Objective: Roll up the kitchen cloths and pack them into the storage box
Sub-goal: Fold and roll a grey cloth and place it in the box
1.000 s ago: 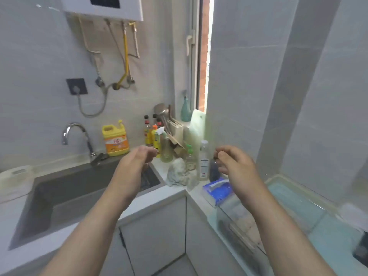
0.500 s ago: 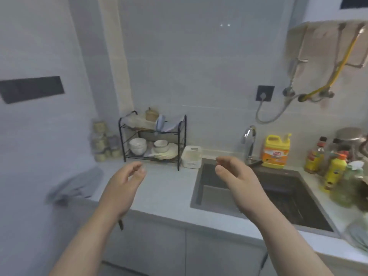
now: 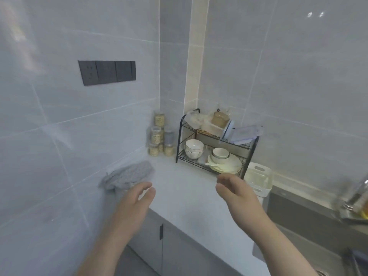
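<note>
A crumpled grey kitchen cloth [image 3: 128,175] lies on the white counter [image 3: 185,188] against the left wall. My left hand [image 3: 135,204] hovers just in front of and right of it, fingers apart, holding nothing and not touching it. My right hand [image 3: 237,193] is raised over the counter further right, fingers loosely curled and empty. A small white plastic storage box [image 3: 258,179] with handle slots stands on the counter beside the sink, just behind my right hand. It looks empty.
A black two-tier wire rack [image 3: 215,144] with bowls, plates and containers stands at the back. Several clear jars [image 3: 160,136] are stacked in the corner. The grey sink [image 3: 310,220] is at the right. Cabinet doors [image 3: 161,248] are below the counter.
The view has swung left from the window corner, past the sink, to the left end of the counter. Both hands stayed raised and empty. The grey cloth now lies close to my left hand.
</note>
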`<state>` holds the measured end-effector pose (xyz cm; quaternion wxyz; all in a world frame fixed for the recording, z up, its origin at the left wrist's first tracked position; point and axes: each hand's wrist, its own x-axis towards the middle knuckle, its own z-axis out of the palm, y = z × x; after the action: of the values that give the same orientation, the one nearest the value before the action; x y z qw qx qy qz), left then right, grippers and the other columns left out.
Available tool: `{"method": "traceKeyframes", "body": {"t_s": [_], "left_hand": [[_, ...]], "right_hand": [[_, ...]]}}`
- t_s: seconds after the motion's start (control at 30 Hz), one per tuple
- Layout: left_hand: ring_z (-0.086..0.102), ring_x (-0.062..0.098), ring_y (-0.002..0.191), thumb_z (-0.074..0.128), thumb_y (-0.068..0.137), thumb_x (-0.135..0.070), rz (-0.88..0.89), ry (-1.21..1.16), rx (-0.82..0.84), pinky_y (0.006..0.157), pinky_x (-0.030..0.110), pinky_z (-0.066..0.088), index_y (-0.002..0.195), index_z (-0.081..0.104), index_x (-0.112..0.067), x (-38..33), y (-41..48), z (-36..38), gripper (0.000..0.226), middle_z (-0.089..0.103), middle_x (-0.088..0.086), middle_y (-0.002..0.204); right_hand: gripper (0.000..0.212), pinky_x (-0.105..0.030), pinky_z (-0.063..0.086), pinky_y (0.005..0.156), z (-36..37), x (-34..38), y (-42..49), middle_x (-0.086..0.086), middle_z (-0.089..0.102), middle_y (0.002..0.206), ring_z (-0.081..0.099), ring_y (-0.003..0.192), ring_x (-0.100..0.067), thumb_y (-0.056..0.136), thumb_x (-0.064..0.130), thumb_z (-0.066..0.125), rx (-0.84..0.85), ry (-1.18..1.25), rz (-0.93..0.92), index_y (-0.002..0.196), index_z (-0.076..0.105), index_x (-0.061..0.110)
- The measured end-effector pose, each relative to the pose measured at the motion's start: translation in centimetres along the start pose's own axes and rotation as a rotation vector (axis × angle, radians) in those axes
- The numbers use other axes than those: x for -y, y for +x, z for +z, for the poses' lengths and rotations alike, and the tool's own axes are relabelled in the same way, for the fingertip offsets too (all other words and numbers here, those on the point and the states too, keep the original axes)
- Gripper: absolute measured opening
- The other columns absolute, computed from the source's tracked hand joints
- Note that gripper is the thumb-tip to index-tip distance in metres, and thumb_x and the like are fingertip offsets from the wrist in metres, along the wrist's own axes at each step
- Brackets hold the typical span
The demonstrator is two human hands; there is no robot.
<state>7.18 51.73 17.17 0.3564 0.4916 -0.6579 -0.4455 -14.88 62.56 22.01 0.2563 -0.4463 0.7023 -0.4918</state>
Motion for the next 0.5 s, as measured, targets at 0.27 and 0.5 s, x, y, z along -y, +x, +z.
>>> {"method": "traceKeyframes", "body": {"t_s": [0.27, 0.5], "left_hand": [[0.049, 0.011, 0.117, 0.05, 0.096, -0.037, -0.115, 0.12, -0.133, 0.098, 0.03, 0.037, 0.123, 0.056, -0.028, 2.4, 9.5, 2.6, 0.03, 0.055, -0.01, 0.128], [0.055, 0.008, 0.105, 0.056, 0.094, -0.021, -0.14, 0.229, -0.189, 0.087, 0.018, 0.037, 0.111, 0.062, -0.022, 2.2, 14.5, 2.6, 0.017, 0.059, -0.009, 0.112]], "right_hand": [[0.02, -0.013, 0.04, 0.075, 1.2, -4.1, 12.2, 0.019, 0.059, 0.111, 0.054, 0.102, 0.006, 0.094, 0.023, 0.056, 0.151, 0.054, 0.006, 0.112, 0.058, 0.031], [0.022, -0.02, 0.043, 0.077, 3.0, -5.6, 19.1, 0.014, 0.058, 0.114, 0.055, 0.099, 0.001, 0.095, 0.022, 0.055, 0.308, 0.045, 0.03, 0.117, 0.056, 0.028]]}}
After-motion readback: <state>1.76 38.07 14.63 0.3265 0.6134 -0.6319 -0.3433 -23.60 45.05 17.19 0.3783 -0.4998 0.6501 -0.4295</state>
